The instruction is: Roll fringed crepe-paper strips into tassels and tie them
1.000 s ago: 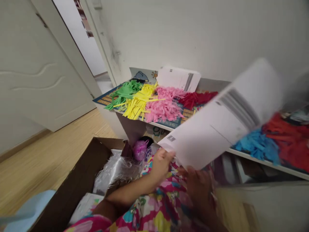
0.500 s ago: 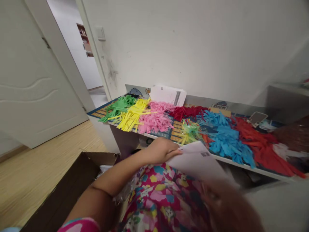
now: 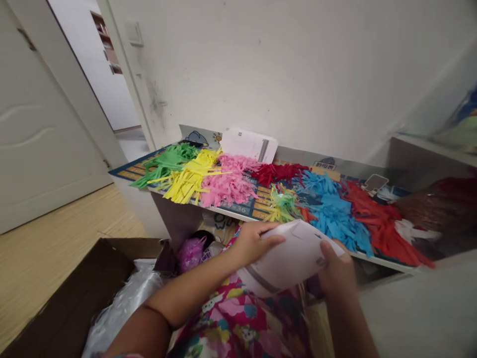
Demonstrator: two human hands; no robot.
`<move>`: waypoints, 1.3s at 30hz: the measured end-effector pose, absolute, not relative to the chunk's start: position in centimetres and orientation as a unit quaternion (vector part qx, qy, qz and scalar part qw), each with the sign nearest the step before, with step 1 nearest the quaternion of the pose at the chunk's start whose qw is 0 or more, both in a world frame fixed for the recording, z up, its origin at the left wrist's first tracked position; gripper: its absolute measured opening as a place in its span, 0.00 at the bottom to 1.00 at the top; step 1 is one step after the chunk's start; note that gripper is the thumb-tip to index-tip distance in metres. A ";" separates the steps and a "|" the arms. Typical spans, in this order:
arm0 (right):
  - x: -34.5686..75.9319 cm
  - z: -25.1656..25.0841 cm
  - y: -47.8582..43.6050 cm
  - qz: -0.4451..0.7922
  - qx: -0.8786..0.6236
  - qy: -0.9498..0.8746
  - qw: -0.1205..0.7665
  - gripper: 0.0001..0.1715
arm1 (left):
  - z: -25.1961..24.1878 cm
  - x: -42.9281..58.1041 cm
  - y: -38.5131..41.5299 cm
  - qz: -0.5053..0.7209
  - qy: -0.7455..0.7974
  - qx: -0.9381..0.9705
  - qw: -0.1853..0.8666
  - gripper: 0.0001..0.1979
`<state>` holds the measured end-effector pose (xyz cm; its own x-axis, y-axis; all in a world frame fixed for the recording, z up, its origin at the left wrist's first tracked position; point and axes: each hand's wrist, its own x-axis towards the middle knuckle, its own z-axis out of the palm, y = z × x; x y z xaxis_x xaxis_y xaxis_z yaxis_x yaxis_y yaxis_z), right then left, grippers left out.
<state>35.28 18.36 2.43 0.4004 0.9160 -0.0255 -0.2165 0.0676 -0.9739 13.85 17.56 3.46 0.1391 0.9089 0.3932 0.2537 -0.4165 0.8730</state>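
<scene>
A sheet of white paper (image 3: 279, 266), curved or folded, is held in the lower middle of the frame between a person's two bare hands. The left hand (image 3: 253, 243) pinches its upper left edge, with fingers over the top and the thumb on the near face. The right hand (image 3: 339, 266) grips the right end, its thumb also on the near face, so the paper sits within both sets of fingers. Across the middle of the frame, a table (image 3: 137, 214) carries heaps of cut strips: green strips (image 3: 173, 159), yellow strips (image 3: 192, 181), pink strips (image 3: 231, 186), dark red strips (image 3: 279, 174), blue strips (image 3: 339, 219) and red strips (image 3: 376, 223). Behind the pink ones stand more white sheets (image 3: 244, 144). A brown box (image 3: 63, 293) fills the lower left.
</scene>
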 end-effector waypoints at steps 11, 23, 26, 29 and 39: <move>33.9 0.0 17.4 0.383 -0.520 -0.382 0.661 0.26 | 0.8 16.8 16.5 0.703 0.324 0.630 0.060 0.09; 33.6 1.2 16.6 0.365 -0.560 -0.356 0.653 0.28 | 1.2 15.8 16.2 0.704 0.395 0.525 0.271 0.13; 33.7 1.3 16.2 0.335 -0.591 -0.386 0.624 0.28 | 1.8 15.0 16.1 0.665 0.422 0.532 0.312 0.15; 34.0 1.0 15.8 0.330 -0.597 -0.424 0.596 0.27 | 2.2 14.3 16.1 0.646 0.418 0.565 0.298 0.16; 32.8 1.4 15.0 0.331 -0.595 -0.439 0.586 0.25 | 1.6 14.8 15.6 0.630 0.445 0.578 0.266 0.34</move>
